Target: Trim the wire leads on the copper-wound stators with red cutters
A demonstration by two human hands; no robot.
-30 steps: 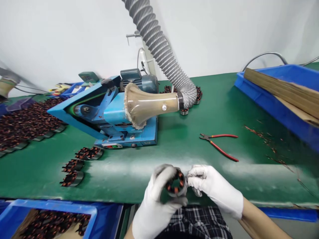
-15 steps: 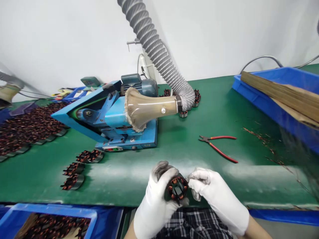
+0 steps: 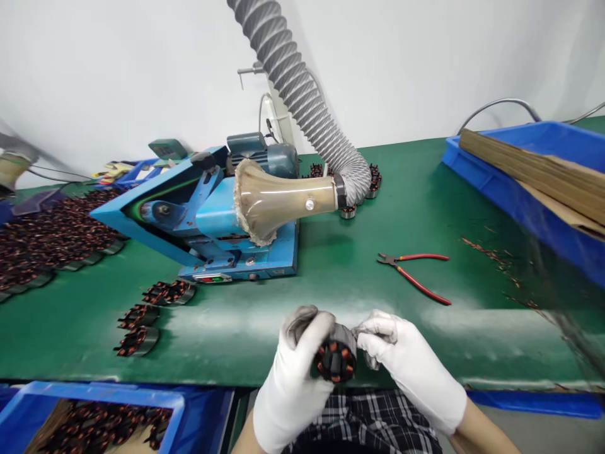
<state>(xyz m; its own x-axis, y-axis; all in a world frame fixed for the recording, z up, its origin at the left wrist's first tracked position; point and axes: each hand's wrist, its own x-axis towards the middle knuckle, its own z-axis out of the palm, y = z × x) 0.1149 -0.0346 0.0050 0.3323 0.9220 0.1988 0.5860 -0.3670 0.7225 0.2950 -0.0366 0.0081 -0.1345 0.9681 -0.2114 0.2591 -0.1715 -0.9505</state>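
Note:
Both my hands wear white gloves and meet at the table's near edge. My left hand [image 3: 293, 378] grips a round motor stator [image 3: 336, 359] with copper windings, its open face turned toward me. My right hand [image 3: 406, 366] pinches the stator's right side with its fingertips. The part hovers just over the green table [image 3: 331, 277], above my plaid lap.
A blue belt grinder [image 3: 212, 214] with a beige dust hood [image 3: 278, 202] and grey hose [image 3: 307, 101] stands ahead. Red-handled cutters [image 3: 416, 274] lie to the right. Loose stators [image 3: 146, 315] sit left; many more fill a pile [image 3: 42, 239] and a blue bin [image 3: 94, 422]. A blue tray with cardboard [image 3: 534, 170] is far right.
The stator has been turned in my hands and sits slightly lower, its wound face now tipped more toward me. Both hands keep their hold.

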